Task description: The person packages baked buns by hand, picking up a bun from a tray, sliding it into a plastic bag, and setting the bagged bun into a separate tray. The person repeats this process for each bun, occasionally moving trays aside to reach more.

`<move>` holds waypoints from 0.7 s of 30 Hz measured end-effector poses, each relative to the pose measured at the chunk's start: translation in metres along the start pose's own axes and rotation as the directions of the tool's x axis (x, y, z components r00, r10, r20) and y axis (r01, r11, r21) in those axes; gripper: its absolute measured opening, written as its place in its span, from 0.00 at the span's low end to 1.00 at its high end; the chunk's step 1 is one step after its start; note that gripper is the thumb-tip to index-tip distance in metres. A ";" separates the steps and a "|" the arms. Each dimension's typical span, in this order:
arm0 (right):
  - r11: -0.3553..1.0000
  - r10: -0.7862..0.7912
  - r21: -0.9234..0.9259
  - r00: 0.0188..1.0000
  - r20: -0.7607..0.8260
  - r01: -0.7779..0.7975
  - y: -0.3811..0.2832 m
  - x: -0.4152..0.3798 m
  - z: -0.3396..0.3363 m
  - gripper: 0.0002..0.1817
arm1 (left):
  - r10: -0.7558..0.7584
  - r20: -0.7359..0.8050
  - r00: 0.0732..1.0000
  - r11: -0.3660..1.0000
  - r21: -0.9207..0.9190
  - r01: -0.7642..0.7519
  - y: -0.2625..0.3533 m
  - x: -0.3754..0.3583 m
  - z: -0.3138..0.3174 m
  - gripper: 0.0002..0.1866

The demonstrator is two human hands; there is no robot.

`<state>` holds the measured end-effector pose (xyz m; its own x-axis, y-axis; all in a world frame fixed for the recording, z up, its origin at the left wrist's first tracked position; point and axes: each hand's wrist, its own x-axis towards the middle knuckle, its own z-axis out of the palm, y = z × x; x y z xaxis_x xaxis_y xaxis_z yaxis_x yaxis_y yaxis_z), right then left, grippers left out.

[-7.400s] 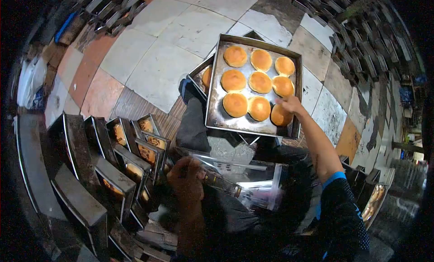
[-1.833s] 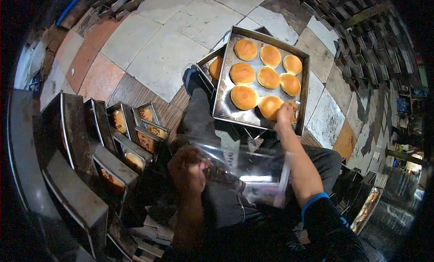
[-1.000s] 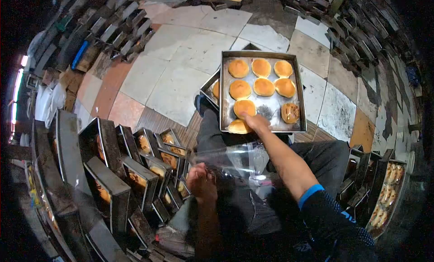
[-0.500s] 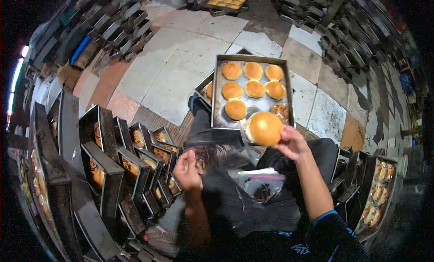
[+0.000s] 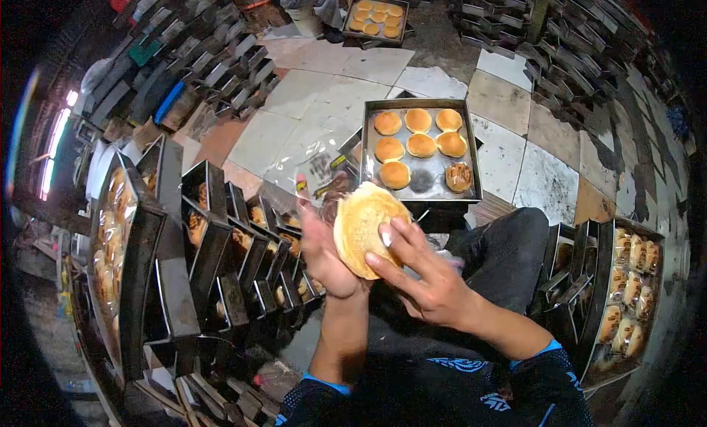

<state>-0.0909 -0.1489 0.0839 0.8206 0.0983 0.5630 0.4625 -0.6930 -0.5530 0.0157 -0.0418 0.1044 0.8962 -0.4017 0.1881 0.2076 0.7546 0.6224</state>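
A round bun (image 5: 364, 232), its pale underside turned up, is between my two hands in front of my lap. My right hand (image 5: 427, 280) grips it, with fingers pressed on the flat face. My left hand (image 5: 328, 250) is against the bun's left edge, its fingers pointing up and partly blurred. A clear printed plastic bag (image 5: 313, 169) hangs at those fingers; how they grip it is partly hidden. Just beyond, a square metal tray (image 5: 475, 154) bears several golden buns (image 5: 421, 145) and one with brown markings (image 5: 458, 177).
Stacked metal trays (image 5: 184, 294) with buns crowd my left side. On my right stands a tray of wrapped buns (image 5: 626, 280). Another bun tray (image 5: 375, 18) lies far ahead beside a person's leg (image 5: 313, 4). Worn tiles (image 5: 294, 103) cover the floor.
My right hand has brought the bun left to my left hand and turned its pale underside up. The plastic bag has risen with my left hand and spread out.
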 end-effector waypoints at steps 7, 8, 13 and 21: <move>0.981 0.141 -0.140 0.990 0.016 -0.137 -0.018 0.002 -0.001 0.35 | -0.212 -0.170 0.962 0.960 0.148 0.238 -0.027 -0.037 -0.039 0.33; 0.994 0.089 -0.071 0.995 0.052 -0.085 -0.017 -0.009 0.007 0.33 | -0.258 -0.186 0.948 0.964 -0.115 0.240 -0.022 -0.029 -0.054 0.32; 0.869 -0.048 0.473 0.927 0.371 -0.145 0.006 -0.020 -0.008 0.23 | -0.284 -0.220 0.933 0.941 -0.252 0.227 0.000 -0.017 -0.039 0.41; 0.639 -0.273 0.766 0.911 0.308 -0.067 -0.017 0.001 -0.024 0.05 | -0.457 -0.221 0.862 0.881 -0.245 0.405 -0.012 0.010 -0.056 0.33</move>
<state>-0.1055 -0.1541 0.1083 0.7249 0.4988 0.4751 0.4976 0.0978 -0.8619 0.0436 -0.0260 0.0565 0.7639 -0.5765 -0.2899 0.6415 0.6295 0.4385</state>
